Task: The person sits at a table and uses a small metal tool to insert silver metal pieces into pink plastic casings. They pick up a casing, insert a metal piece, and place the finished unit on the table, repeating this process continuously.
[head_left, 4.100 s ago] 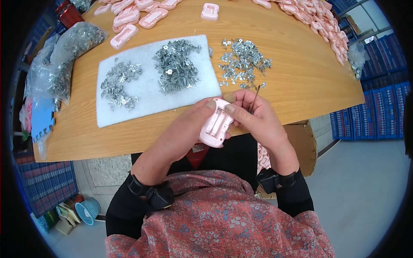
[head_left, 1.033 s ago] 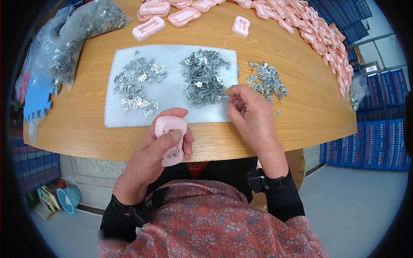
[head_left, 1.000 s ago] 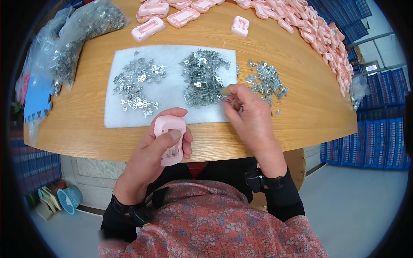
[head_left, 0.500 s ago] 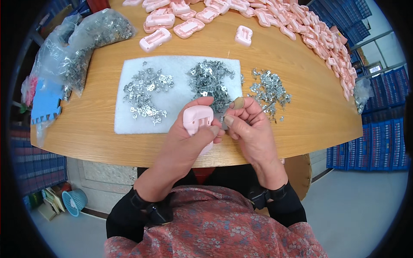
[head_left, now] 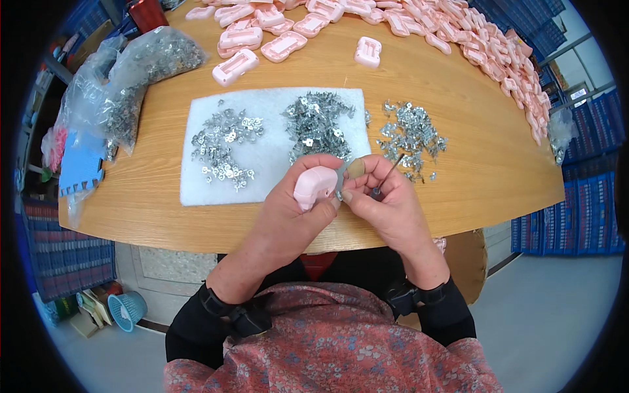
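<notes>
Two heaps of small metal clips (head_left: 318, 124) lie on a white foam sheet (head_left: 262, 160), a third loose heap (head_left: 411, 134) just beside it on the wooden desk (head_left: 472, 164). Above the near desk edge, the left hand (head_left: 291, 213) grips a pink plastic housing (head_left: 313, 185); the right hand (head_left: 386, 203) pinches a thin metal tool (head_left: 388, 173) against it. Pink housings (head_left: 262, 39) and clear bags of clips (head_left: 141, 65) line the far side.

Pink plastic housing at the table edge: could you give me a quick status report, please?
Left hand shut on pink housing. Right hand pinches small metal clip against it, thin tool also in that hand. Loose clips just beyond, nothing blocking.
</notes>
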`<state>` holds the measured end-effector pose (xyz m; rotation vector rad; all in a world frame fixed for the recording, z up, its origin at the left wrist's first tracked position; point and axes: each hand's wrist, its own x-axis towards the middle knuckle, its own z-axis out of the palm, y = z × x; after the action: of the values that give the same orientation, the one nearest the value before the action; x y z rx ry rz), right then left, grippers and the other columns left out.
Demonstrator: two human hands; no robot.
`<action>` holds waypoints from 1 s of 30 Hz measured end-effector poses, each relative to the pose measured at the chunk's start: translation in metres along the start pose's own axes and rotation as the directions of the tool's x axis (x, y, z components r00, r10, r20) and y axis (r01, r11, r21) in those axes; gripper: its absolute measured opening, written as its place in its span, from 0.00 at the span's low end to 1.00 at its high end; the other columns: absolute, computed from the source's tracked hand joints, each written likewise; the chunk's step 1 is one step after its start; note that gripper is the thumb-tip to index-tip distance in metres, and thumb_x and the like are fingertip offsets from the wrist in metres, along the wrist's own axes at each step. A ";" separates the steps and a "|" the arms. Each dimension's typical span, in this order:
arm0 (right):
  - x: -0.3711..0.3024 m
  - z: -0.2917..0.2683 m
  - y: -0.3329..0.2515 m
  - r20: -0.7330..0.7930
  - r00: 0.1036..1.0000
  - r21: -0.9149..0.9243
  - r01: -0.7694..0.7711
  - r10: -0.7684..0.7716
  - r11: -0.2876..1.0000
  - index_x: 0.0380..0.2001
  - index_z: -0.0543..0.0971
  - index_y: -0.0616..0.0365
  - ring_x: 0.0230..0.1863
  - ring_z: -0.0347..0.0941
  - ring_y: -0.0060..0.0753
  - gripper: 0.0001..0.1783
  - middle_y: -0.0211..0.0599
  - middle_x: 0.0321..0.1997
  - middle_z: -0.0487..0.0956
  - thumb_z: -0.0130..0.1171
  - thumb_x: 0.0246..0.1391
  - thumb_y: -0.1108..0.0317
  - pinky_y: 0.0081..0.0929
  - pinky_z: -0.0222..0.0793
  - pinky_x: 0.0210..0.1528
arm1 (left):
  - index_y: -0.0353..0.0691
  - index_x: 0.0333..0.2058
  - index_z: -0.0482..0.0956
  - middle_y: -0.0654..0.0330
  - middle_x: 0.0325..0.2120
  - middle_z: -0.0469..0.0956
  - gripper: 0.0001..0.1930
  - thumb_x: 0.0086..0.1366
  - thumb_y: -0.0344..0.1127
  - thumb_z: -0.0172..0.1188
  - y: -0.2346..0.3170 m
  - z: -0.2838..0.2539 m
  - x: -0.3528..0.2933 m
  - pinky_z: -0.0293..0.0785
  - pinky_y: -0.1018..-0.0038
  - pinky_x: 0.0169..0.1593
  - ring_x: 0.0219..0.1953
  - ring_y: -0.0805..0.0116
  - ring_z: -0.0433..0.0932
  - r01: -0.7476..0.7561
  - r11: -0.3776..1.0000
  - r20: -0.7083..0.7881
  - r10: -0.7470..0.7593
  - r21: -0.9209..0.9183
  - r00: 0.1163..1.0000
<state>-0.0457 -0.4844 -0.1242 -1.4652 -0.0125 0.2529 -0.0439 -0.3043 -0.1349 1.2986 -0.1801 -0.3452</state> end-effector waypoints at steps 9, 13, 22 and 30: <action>-0.009 -0.014 -0.007 0.112 0.994 -0.118 0.011 0.002 0.993 0.41 0.73 0.58 0.36 0.67 0.11 0.13 0.21 0.35 0.73 0.62 0.53 0.77 0.15 0.66 0.42 | 0.40 0.57 0.67 0.64 0.37 0.74 0.25 0.61 0.23 0.58 -0.005 -0.001 -0.008 0.74 0.76 0.43 0.38 0.77 0.75 0.154 0.975 0.117 -0.136 -0.161 0.984; -0.013 -0.011 -0.007 0.050 0.998 -0.008 0.048 -0.047 0.999 0.40 0.72 0.57 0.36 0.67 0.10 0.11 0.21 0.35 0.73 0.62 0.54 0.77 0.13 0.65 0.42 | 0.39 0.59 0.66 0.57 0.34 0.77 0.21 0.70 0.39 0.52 -0.005 -0.004 -0.009 0.80 0.66 0.38 0.32 0.67 0.79 0.284 0.843 0.155 -0.239 -0.457 0.958; -0.017 0.014 -0.018 0.012 0.984 0.011 0.180 -0.180 0.984 0.38 0.72 0.59 0.30 0.70 0.11 0.09 0.25 0.30 0.75 0.61 0.57 0.77 0.14 0.68 0.32 | 0.38 0.59 0.66 0.53 0.35 0.79 0.30 0.76 0.56 0.27 -0.009 -0.006 -0.009 0.83 0.60 0.37 0.31 0.62 0.81 0.407 0.611 0.299 -0.275 -0.679 0.914; -0.008 0.012 0.002 0.050 0.913 -0.448 0.383 -0.405 0.808 0.35 0.74 0.59 0.26 0.73 0.18 0.09 0.30 0.26 0.75 0.64 0.52 0.76 0.21 0.70 0.27 | 0.41 0.59 0.65 0.55 0.42 0.78 0.29 0.77 0.55 0.25 -0.006 0.000 -0.007 0.84 0.57 0.40 0.33 0.61 0.82 0.466 0.620 0.273 -0.385 -0.631 0.882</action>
<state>-0.0554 -0.4743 -0.1236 -1.8895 -0.3581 -0.1413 -0.0518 -0.3032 -0.1397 0.5537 0.1729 -0.8173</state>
